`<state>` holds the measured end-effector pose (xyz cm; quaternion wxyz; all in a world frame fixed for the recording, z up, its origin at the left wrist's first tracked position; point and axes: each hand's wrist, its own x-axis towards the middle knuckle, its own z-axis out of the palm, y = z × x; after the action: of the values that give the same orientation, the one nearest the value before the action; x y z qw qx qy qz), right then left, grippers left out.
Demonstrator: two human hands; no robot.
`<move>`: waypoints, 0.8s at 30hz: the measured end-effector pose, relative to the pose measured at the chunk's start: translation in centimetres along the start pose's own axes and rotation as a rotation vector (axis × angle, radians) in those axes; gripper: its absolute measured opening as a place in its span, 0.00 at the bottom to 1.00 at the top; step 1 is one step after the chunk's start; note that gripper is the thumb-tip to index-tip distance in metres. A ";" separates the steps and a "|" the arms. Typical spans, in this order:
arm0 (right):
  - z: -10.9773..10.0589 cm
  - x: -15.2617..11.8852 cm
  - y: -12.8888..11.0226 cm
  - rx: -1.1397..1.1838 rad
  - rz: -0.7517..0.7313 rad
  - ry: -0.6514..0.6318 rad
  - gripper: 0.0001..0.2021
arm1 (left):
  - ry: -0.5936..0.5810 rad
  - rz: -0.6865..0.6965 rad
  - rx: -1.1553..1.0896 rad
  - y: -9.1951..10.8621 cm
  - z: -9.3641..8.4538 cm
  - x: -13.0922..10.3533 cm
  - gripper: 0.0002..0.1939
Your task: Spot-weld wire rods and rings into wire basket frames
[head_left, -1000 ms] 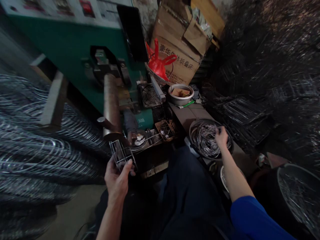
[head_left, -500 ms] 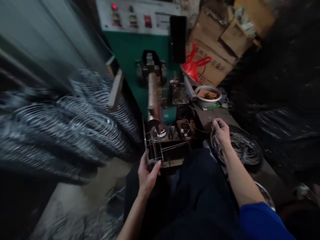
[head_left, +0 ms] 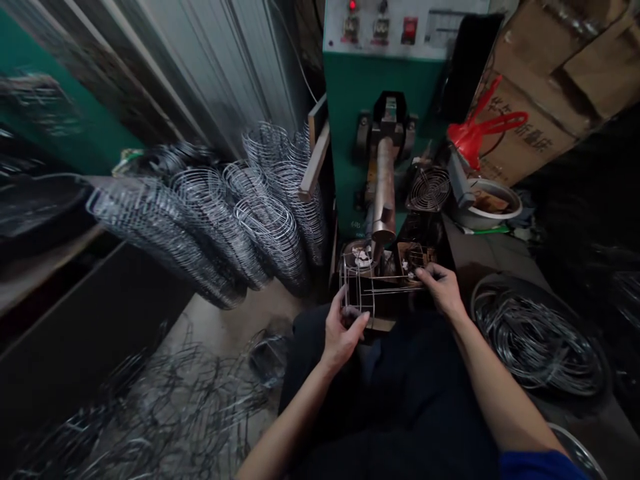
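A small wire frame (head_left: 373,303) of thin rods is held over my lap by my left hand (head_left: 345,328), with thumb and fingers around its left end. Straight wires stick out from the frame to the right. My right hand (head_left: 441,288) has its thumb and fingers pinched at the right ends of these wires. Just beyond the frame hangs the copper-coloured arm (head_left: 384,193) of a green machine (head_left: 343,87). Below that arm is a round dish (head_left: 359,257) with white bits in it.
Stacks of wire frames (head_left: 273,230) stand at the left. A basin of wire rings (head_left: 540,337) lies at the right. Behind it are a metal bowl (head_left: 513,205), a red bag (head_left: 467,143) and cardboard boxes (head_left: 530,127). Loose wires (head_left: 195,400) cover the floor.
My right hand has moved left from beside the basin of rings to the wires at the frame. The view has turned left. My left hand still holds the frame.
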<state>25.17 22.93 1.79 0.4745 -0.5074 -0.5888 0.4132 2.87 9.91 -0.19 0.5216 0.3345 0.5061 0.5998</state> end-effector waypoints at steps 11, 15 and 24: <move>-0.2 1.5 1.3 -0.011 0.007 0.013 0.29 | 0.002 0.022 -0.022 -0.4 0.7 0.9 0.44; -0.2 2.0 1.4 -0.007 0.023 0.005 0.28 | -0.008 0.031 -0.019 -0.4 0.9 1.6 0.45; -0.8 3.2 2.3 -0.027 -0.002 -0.013 0.28 | -0.018 0.050 -0.015 -0.5 1.0 2.6 0.45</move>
<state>26.30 26.44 0.12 0.4640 -0.5103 -0.5982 0.4079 3.37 12.63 -0.73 0.5133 0.3486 0.4884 0.6136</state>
